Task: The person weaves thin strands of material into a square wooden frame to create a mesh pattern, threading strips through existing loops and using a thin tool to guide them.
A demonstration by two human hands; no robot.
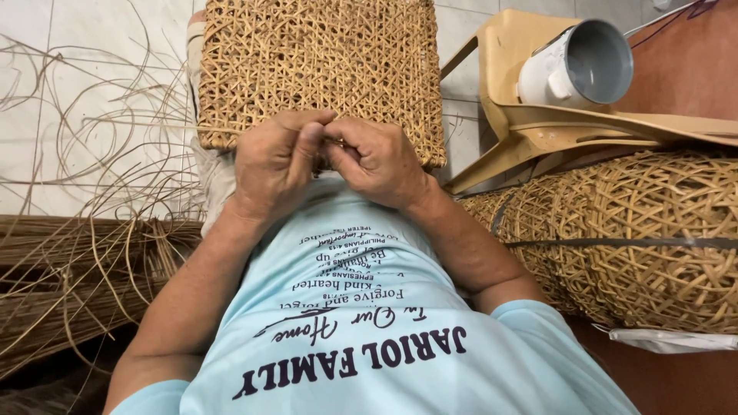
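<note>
A square open-weave rattan panel point(323, 61) rests on my lap, its near edge against my hands. My left hand point(275, 165) is closed at that near edge, thumb and fingers pinching a thin rattan strand. My right hand point(375, 157) presses beside it, fingers curled on the same spot of the weave. The two hands touch each other at the thumbs. The strand's end is hidden between my fingers. My light blue printed shirt point(361, 323) fills the lower middle of the view.
Loose rattan strips point(100, 169) spread over the white tiled floor at left, with a bundled heap point(69, 284) below them. At right lie stacked woven baskets point(638, 238). A tan plastic chair point(530, 115) holds a grey tin can point(584, 65).
</note>
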